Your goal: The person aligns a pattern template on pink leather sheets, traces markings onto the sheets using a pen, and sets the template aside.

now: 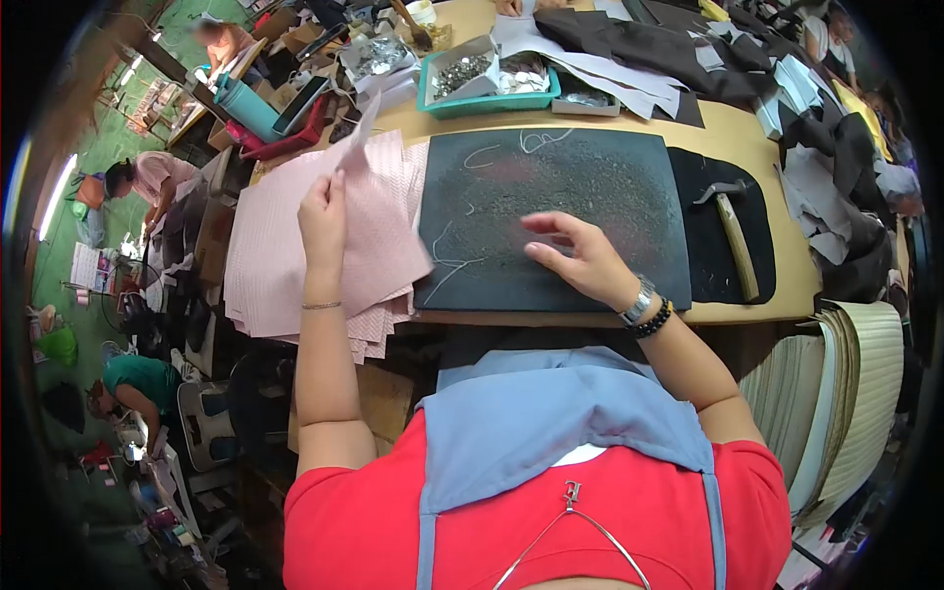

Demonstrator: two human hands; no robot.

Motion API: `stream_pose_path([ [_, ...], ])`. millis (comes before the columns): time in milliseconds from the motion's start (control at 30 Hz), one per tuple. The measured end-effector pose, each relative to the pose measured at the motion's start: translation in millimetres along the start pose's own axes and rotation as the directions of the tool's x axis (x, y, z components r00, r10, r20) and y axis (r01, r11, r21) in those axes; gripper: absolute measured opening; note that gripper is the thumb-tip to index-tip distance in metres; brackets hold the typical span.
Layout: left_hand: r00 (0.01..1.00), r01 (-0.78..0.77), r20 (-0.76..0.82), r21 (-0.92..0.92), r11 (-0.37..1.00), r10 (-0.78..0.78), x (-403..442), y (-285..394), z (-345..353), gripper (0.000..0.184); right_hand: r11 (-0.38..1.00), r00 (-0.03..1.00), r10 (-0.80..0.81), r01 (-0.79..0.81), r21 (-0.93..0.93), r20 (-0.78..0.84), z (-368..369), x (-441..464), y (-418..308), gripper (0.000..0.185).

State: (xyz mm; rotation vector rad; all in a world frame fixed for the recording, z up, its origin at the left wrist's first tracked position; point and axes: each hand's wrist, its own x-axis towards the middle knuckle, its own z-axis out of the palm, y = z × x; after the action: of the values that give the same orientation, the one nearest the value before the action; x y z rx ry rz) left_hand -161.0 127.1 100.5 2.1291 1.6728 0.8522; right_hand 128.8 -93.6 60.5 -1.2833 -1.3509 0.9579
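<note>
Green-floored workroom space (98,147) spreads toward 9 o'clock, where other people sit or bend over their work. A broad tan table (795,265) lies ahead, bearing a dark, scuffed board (590,182) with pale scribbles. At the board's 9 o'clock is a fanned stack of pink sheets (258,261).

Above that stack, the left hand (323,211) pinches the edge of a lifted pink sheet (383,226), whose long axis runs roughly from 12 to 5 o'clock. From the right hand (580,258) this sheet lies toward 9 o'clock; the left hand is the nearer. The right hand is empty, fingers loosely bent over the board. At its 3 o'clock, a hammer (736,241) rests on a black pad (703,261).

Beyond the board, toward 12 o'clock, a teal tray (487,108) carries small metal pieces (460,74) and whitish ones (521,79).
</note>
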Motion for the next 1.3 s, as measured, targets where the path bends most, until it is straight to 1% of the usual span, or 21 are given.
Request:
stream_pose_path([
  [33, 0.997, -0.063, 0.028, -0.315, 0.947, 0.076, -3.9, 16.1, 5.4, 0.027, 0.995, 0.999, -0.001, -0.003, 0.096, 0.038, 4.1, 2.6, 1.0, 0.049],
  [67, 0.988, -0.108, 0.024, -0.600, 0.793, 0.153, -13.3, 39.3, 15.0, 0.028, 0.984, 0.999, -0.001, -0.005, 0.180, 0.034, 6.1, 5.1, 0.4, 0.053],
  [133, 0.956, 0.127, 0.276, -0.691, 0.712, 0.098, -48.0, 107.8, 16.4, 0.036, 0.939, 1.000, -0.009, 0.000, 0.344, 0.026, 8.8, 9.4, -1.3, 0.059],
  [167, 0.907, 0.084, 0.342, -0.718, 0.691, 0.244, -58.9, 112.0, 33.9, 0.041, 0.850, 0.991, 0.115, -0.132, 0.511, 0.064, 3.7, 7.4, -14.0, 0.065],
  [200, 0.834, 0.047, 0.395, -0.747, 0.663, 0.386, -67.1, 108.9, 50.6, 0.046, 0.872, 0.988, 0.145, -0.148, 0.466, 0.044, -0.3, 5.9, -12.3, 0.064],
  [300, 0.658, 0.147, 0.612, -0.677, 0.721, 0.440, -90.8, 93.7, 64.1, 0.050, 0.938, 0.980, 0.193, -0.171, 0.301, -0.045, -18.5, -3.0, 4.3, 0.050],
  [400, 0.701, -0.122, 0.512, -0.600, 0.791, 0.496, -103.2, 62.0, 56.6, 0.048, 0.958, 0.969, 0.186, -0.142, 0.250, -0.162, -28.9, -13.1, 23.6, 0.030],
  [467, 0.792, -0.156, 0.399, -0.599, 0.785, 0.462, -109.1, 47.4, 32.6, 0.043, 0.989, 0.964, 0.090, -0.057, 0.136, -0.249, -43.1, -12.9, 34.1, 0.025],
  [533, 0.862, -0.245, 0.301, -0.458, 0.855, 0.408, -105.6, 18.4, -0.6, 0.042, 0.984, 0.949, 0.158, -0.173, -0.032, -0.272, -70.3, -11.2, 29.2, 0.021],
  [600, 0.948, -0.272, 0.084, -0.289, 0.918, 0.308, -97.0, -19.1, -37.9, 0.041, 0.905, 0.940, -0.003, -0.144, -0.401, -0.343, -91.3, -6.2, 13.2, 0.023],
  [667, 0.976, -0.179, -0.159, -0.209, 0.961, 0.148, -90.2, -76.0, -73.1, 0.041, 0.874, 0.943, -0.031, -0.136, -0.466, -0.332, -115.7, -7.9, 4.7, 0.032],
  [733, 0.935, -0.023, -0.354, -0.153, 0.988, -0.033, -93.6, -145.4, -100.4, 0.046, 0.739, 0.961, 0.034, -0.208, -0.641, -0.273, -155.8, -14.8, 23.9, 0.045],
  [800, 0.800, 0.116, -0.459, -0.516, 0.849, -0.388, -108.5, -177.4, -104.7, 0.053, 0.585, 0.868, 0.196, -0.476, -0.656, -0.456, -138.3, -15.3, -4.5, 0.058],
  [833, 0.704, 0.138, -0.445, -0.679, 0.721, -0.554, -114.9, -193.8, -102.3, 0.057, 0.504, 0.888, 0.058, -0.421, -0.755, -0.456, -133.0, -14.1, -3.2, 0.056],
  [900, 0.635, 0.295, -0.135, -0.867, 0.401, -0.760, -140.9, -255.9, -74.8, 0.061, 0.659, 0.951, -0.065, -0.186, -0.729, -0.301, -113.3, 0.2, 10.2, 0.051],
  [933, 0.583, 0.359, 0.039, -0.908, 0.214, -0.812, -150.7, -276.0, -66.9, 0.063, 0.720, 0.964, -0.133, -0.066, -0.691, -0.231, -100.1, 9.1, 13.6, 0.049],
  [1000, 0.459, 0.460, 0.156, -0.884, 0.084, -0.875, -154.3, -231.1, -58.2, 0.063, 0.723, 0.995, -0.085, 0.023, -0.691, -0.057, -21.4, 29.8, -16.9, 0.042],
  [1033, 0.509, 0.412, 0.220, -0.911, 0.012, -0.832, -153.5, -233.3, -53.5, 0.059, 0.718, 0.968, -0.206, 0.247, -0.651, 0.140, 6.5, 41.4, -9.1, 0.043],
  [1133, 0.673, 0.236, 0.167, -0.972, -0.005, -0.721, -144.2, -212.4, -47.7, 0.064, 0.665, 0.833, -0.270, 0.524, -0.532, 0.482, 111.7, 61.1, -33.0, 0.040],
  [1267, 0.608, 0.204, 0.046, -0.974, 0.099, -0.793, -139.4, -178.0, -56.1, 0.057, 0.491, 0.644, -0.334, 0.742, -0.457, 0.688, 208.9, 77.6, -41.4, 0.056],
  [1300, 0.647, 0.133, -0.004, -0.984, 0.117, -0.763, -138.4, -186.8, -53.4, 0.055, 0.446, 0.624, -0.339, 0.766, -0.463, 0.704, 229.5, 79.8, -43.8, 0.062],
])
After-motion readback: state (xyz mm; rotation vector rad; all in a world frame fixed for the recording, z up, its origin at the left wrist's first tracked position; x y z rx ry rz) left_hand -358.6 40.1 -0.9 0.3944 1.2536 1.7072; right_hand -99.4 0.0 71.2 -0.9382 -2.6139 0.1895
